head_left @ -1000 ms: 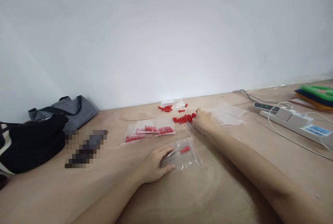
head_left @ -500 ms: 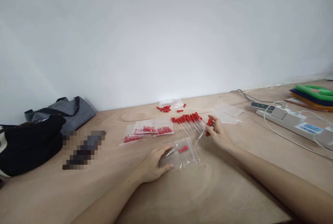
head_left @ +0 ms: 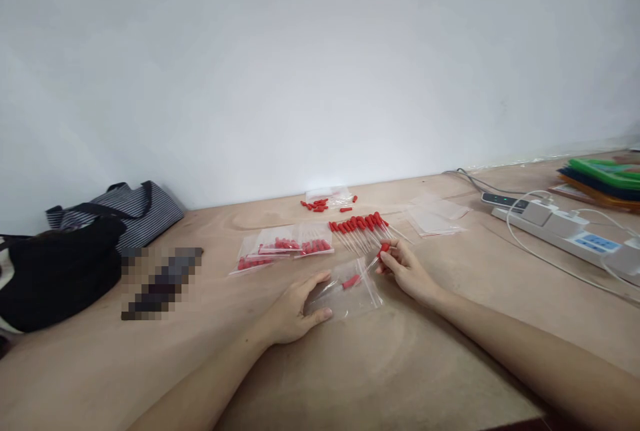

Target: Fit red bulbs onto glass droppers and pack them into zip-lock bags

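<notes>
A clear zip-lock bag (head_left: pixel 345 301) lies on the table with one red-bulbed dropper (head_left: pixel 351 281) inside. My left hand (head_left: pixel 295 311) grips the bag's left end, thumb at the near side and fingers at the far side. Between the thumb and fingers of my right hand (head_left: pixel 404 269) is the red bulb of another glass dropper (head_left: pixel 384 249), its thin tube pointing down and left at the bag's right, zipped edge. Just beyond lies a row of loose droppers (head_left: pixel 357 224) with red bulbs. Filled bags of droppers (head_left: pixel 280 245) overlap to the left.
Loose red bulbs (head_left: pixel 315 205) lie by a plastic bag near the wall. Flat plastic bags (head_left: pixel 434 216) are stacked at right. A white power strip (head_left: pixel 565 227) with cables, coloured trays (head_left: pixel 600 181), a striped bag (head_left: pixel 135 217) and a black bag (head_left: pixel 65 277) stand around.
My right hand has moved left and slightly nearer with the dropper, bringing its tube to the bag's right edge. My left hand stays at the bag.
</notes>
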Demonstrator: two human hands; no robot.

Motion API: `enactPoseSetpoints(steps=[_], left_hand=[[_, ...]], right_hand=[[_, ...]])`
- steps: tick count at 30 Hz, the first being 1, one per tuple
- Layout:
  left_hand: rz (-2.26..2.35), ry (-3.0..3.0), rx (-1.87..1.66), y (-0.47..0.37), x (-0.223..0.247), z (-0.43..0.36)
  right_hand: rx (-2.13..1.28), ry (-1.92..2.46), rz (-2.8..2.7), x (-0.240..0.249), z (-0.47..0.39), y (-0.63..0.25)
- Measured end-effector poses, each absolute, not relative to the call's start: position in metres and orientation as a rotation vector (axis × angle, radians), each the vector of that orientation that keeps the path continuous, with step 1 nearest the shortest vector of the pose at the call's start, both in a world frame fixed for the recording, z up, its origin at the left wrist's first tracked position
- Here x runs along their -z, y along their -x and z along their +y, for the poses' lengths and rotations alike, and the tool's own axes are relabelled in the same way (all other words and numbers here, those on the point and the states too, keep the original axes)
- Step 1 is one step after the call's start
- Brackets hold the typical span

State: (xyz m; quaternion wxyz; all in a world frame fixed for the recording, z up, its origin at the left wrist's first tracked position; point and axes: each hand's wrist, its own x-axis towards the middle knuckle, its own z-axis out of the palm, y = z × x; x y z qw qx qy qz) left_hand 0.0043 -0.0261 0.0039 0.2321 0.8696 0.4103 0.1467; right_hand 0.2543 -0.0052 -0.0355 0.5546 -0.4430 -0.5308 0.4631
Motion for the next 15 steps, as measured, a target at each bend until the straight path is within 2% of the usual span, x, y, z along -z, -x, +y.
enactPoseSetpoints(steps=[5, 9, 15], left_hand=[[1.111, -2.413, -0.419, -0.005, -0.002, -0.025], [1.099, -2.424, -0.428, -0.005, -0.001, -0.025], [1.107, -2.429, -0.410, -0.004, -0.002, -0.025]], right_hand=[[-1.234, 1.045, -1.489, 0.032, -0.010, -0.256], [-1.218, 1.091, -1.795, 0.029, -0.011, -0.260], [-1.179, 0.838, -2.087, 0.019, -0.012, -0.258]])
